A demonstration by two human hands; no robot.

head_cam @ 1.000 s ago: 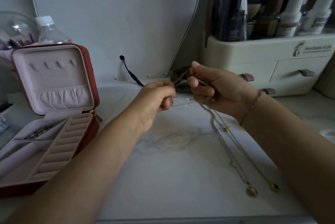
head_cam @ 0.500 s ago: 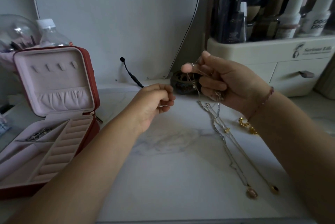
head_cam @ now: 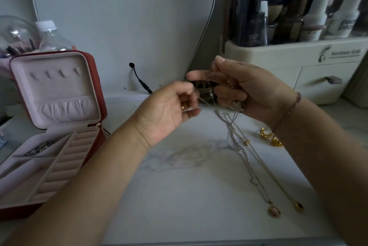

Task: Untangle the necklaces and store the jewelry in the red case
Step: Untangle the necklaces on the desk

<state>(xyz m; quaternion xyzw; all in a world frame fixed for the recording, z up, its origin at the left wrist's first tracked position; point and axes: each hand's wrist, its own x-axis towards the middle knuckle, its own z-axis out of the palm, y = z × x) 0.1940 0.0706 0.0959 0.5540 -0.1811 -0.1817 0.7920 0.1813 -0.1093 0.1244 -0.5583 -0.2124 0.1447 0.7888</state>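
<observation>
Necklaces (head_cam: 238, 147): left hand (head_cam: 167, 114) back beside right hand (head_cam: 249, 90)

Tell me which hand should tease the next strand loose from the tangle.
Left. The right hand grips the bunched necklaces, anchoring them; the left hand sits just beside the tangle, fingertips pinching one fine strand, so it is probably freer to pull.

marble table (head_cam: 179, 196) holds necklaces (head_cam: 256, 168), earrings (head_cam: 270, 138), red case (head_cam: 59, 146).
</observation>
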